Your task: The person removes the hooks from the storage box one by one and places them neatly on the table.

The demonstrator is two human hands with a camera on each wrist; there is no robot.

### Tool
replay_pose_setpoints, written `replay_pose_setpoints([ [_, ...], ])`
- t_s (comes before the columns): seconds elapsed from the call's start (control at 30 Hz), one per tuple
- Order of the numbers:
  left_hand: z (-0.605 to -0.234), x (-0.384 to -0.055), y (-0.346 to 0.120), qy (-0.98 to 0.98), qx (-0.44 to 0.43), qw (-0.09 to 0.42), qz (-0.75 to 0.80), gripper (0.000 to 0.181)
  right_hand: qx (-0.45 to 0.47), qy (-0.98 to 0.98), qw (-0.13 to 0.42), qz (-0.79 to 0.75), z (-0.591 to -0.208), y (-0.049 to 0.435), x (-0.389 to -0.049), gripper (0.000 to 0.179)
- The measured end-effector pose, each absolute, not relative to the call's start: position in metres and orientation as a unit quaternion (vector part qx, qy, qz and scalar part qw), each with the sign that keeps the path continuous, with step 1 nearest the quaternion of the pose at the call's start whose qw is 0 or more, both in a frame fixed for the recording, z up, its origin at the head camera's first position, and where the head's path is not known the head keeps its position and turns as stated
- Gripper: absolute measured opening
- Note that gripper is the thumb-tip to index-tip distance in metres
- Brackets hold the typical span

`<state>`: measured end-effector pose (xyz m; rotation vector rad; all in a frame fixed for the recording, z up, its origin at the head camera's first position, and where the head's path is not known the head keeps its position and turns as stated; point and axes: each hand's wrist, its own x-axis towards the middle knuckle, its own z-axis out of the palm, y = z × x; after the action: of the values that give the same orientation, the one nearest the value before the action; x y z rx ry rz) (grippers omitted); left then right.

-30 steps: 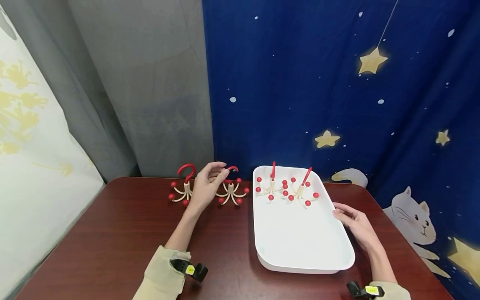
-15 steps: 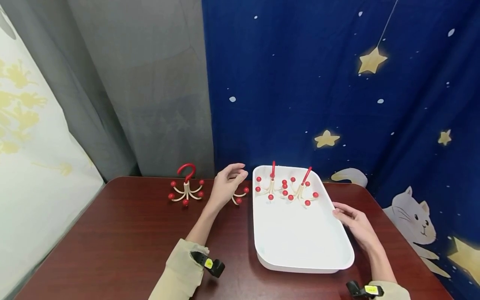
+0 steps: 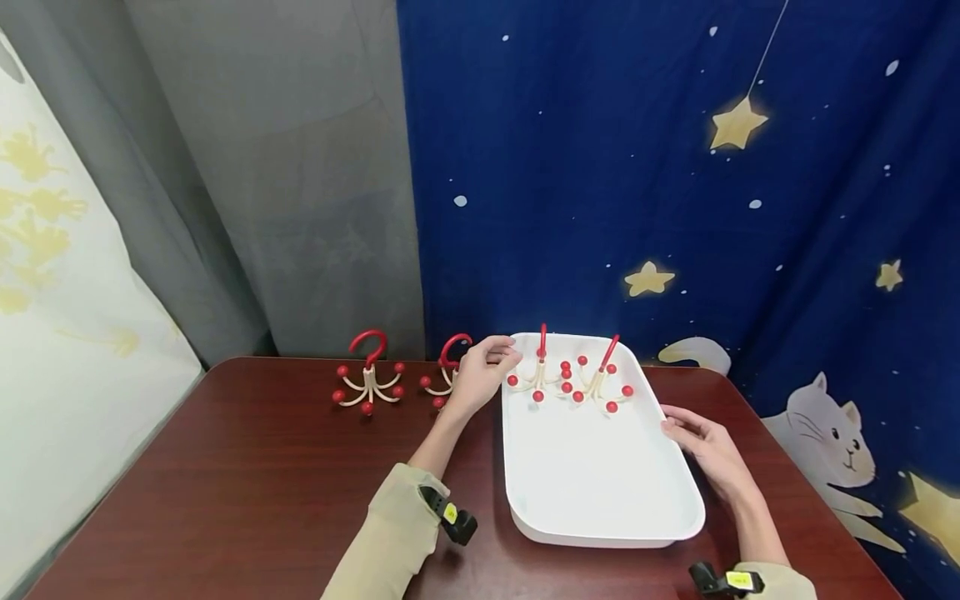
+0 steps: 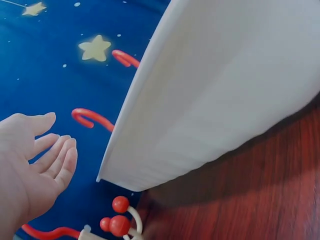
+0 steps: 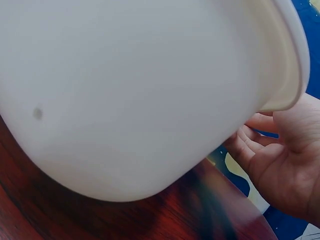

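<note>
Two red-and-cream hooks (image 3: 540, 373) sit near the white tray's (image 3: 600, 475) far edge, one likely to topple if the left hand (image 3: 480, 377), empty and loosely spread by the far-left corner, brushes it; I cannot tell whether the right hand (image 3: 712, 452) pinches the right edge.

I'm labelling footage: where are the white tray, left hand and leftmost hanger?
White tray (image 3: 600, 475): head view, bare floor.
Left hand (image 3: 480, 377): head view, middle of the hand.
Leftmost hanger (image 3: 369, 379): head view, cream stem.

No text can be read. In the head view, one yellow label (image 3: 451, 513) sits toward six o'clock on the left black wrist strap (image 3: 432, 500), another yellow label (image 3: 739, 580) between four and five on the right black wrist strap (image 3: 707, 577); their marks are too small.
</note>
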<state>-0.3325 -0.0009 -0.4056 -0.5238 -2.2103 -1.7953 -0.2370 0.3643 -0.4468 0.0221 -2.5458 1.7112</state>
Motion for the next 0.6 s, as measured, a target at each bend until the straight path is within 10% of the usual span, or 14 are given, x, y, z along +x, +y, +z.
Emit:
replay_pose_setpoints([
  [0.6, -0.398, -0.351, 0.033, -0.781, -0.17, 0.087, -0.595, 0.027, 0.003, -0.826, 0.038, 0.562, -0.448, 0.364, -0.239, 0.057],
])
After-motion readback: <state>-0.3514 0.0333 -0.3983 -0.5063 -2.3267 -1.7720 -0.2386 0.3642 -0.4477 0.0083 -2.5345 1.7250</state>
